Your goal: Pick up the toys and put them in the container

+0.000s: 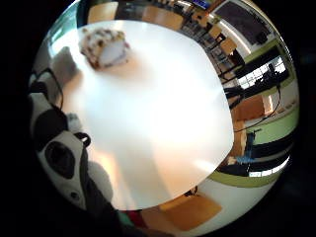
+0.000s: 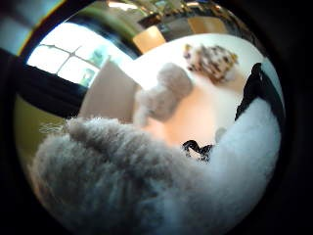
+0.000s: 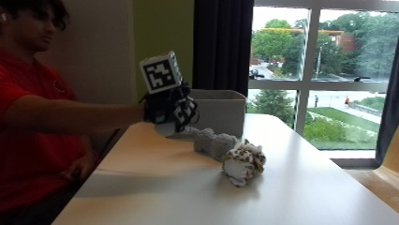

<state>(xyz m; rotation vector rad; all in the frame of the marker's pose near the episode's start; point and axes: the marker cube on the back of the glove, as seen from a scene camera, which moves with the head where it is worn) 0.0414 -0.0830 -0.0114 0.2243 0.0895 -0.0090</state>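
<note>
From the outside view, a person in a red shirt sits at the left of a white table (image 3: pixel 187 187) and stretches the gloved right hand (image 3: pixel 169 110) out towards a grey container (image 3: pixel 215 110) that stands at the far end, near the window. The hand hangs just in front of the container, above the table, and something pale shows below it. This seems to be a toy on the way to the container, but from here I cannot tell how the fingers lie. A grey plush toy (image 3: pixel 214 143) lies on the table near the container, and a spotted plush toy (image 3: pixel 244 164) lies nearer to the camera, just beside the grey one.

In the little finger side palm view, the table (image 1: pixel 163 128) fills the picture and the spotted plush toy (image 1: pixel 105 47) lies far from the palm. At the edge, a black and white plush toy (image 1: pixel 57 143) is close to the palm.

In the thumb side palm view, white and grey fur of the black and white plush toy (image 2: pixel 122 186) covers much of the picture. I judge that the hand carries it, but no finger is plainly visible, so I cannot tell if they are clamped on it. Beyond are the container (image 2: pixel 110 95), the grey plush toy (image 2: pixel 164 95) and the spotted plush toy (image 2: pixel 211 61).
</note>
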